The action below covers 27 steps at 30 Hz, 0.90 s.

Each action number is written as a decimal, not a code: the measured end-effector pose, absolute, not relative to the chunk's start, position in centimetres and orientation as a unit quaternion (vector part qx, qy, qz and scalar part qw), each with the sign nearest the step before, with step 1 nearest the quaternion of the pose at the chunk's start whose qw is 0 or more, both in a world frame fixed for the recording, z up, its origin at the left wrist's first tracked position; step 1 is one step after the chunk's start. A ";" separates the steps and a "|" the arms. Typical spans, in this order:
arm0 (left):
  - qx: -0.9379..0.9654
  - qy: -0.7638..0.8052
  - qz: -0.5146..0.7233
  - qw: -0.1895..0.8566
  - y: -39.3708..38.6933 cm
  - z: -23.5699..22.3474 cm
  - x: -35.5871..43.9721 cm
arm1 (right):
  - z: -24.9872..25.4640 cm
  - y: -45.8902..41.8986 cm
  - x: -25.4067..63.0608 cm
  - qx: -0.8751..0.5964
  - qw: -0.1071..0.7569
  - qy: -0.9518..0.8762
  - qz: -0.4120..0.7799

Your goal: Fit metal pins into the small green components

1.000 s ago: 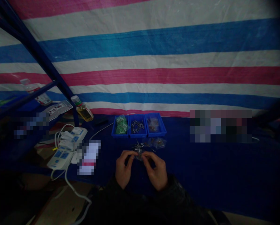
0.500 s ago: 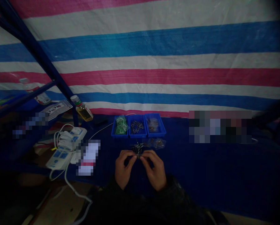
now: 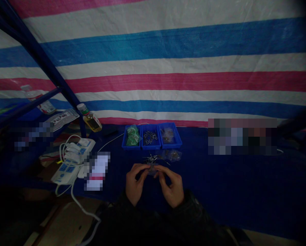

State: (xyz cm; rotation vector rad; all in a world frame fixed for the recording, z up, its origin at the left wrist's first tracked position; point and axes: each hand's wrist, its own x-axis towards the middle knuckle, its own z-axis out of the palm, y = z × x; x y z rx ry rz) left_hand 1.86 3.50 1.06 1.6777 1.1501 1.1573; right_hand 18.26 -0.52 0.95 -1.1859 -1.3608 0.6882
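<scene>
Three blue trays stand side by side at the back of a dark blue table [image 3: 232, 188]; the middle tray [image 3: 150, 147] serves as landmark. It contains a loose heap of thin metal pins [image 3: 150, 137], lying in mixed directions. Directly to its left, the left tray [image 3: 131, 148] holds green packets [image 3: 133, 135], one corner reaching over the rim toward the middle tray. Directly to its right, the right tray [image 3: 177, 143] holds clear packets [image 3: 167, 135] with small brownish contents.

In front of the middle tray lies a small pile of loose pins [image 3: 150, 158], on the table surface. To the right of this pile, in front of the right tray, clear bags [image 3: 173, 155] lie flat, with small brownish pieces inside.

Nearer the person, in front of the middle tray and just beyond the loose pins, is a small clear bag [image 3: 152, 169]. The left hand [image 3: 134, 186] pinches its left side between thumb and fingers; the right hand [image 3: 173, 191] grips its right side with the fingertips. Its contents are too dim to identify.

Well to the left of the middle tray, a tilted bottle [image 3: 92, 121] contains yellowish liquid beneath a white cap. Nearer the person on that side lies a white power strip [image 3: 66, 174] with plugs and cables.
</scene>
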 end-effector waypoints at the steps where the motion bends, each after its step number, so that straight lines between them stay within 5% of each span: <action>1: 0.662 0.454 0.456 0.384 3.5 1.0 1.9 | 0.9 -0.5 18.3 -0.508 0.568 -0.581 0.287; 21: 0.640 0.480 0.449 0.397 3.2 1.0 2.0 | 2.9 4.7 23.2 -0.587 0.667 -0.394 0.234; 27: 0.631 0.488 0.457 0.393 3.3 1.2 2.1 | 1.7 6.5 24.2 -0.618 0.606 -0.460 0.196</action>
